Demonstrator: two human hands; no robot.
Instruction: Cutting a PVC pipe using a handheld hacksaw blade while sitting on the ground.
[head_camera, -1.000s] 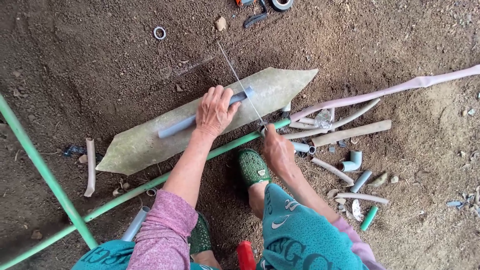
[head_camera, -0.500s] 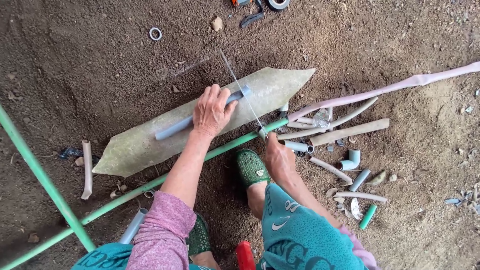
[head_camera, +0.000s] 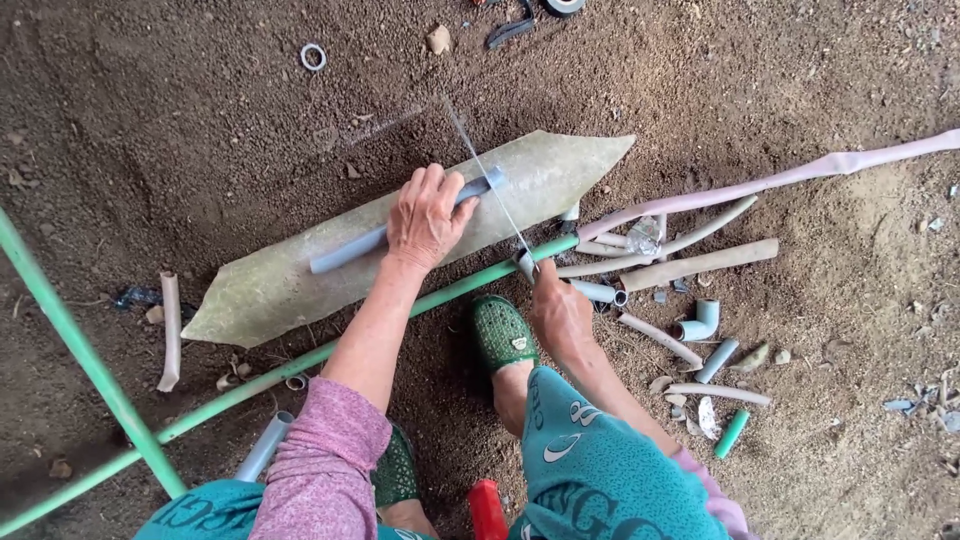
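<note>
The grey pipe (head_camera: 350, 250) lies on a pointed flat slab (head_camera: 290, 275), its long axis running lower left to upper right. The left hand (head_camera: 428, 215) presses down, closed over its upper end. The right hand (head_camera: 560, 315) is wrapped tight on a thin saw blade (head_camera: 485, 175) crossing the pipe, beside a green pole (head_camera: 300, 365) on dirt.

Ground (head_camera: 150, 120): dark brown soil throughout. Slab (head_camera: 280, 280): pale grey-green, mottled. Pipe (head_camera: 345, 252) on slab: grey-blue. Long rod (head_camera: 250, 385): bright green — matching the post (head_camera: 80, 350). Hose (head_camera: 800, 175): pale pink. Scrap pipes (head_camera: 700, 265): beige and grey, one short piece (head_camera: 732, 433) green. Shoe (head_camera: 502, 335): dark green, perforated pattern. Sleeve (head_camera: 325, 460): heathered pink. Trousers (head_camera: 600, 480): teal — white printed markings.
</note>
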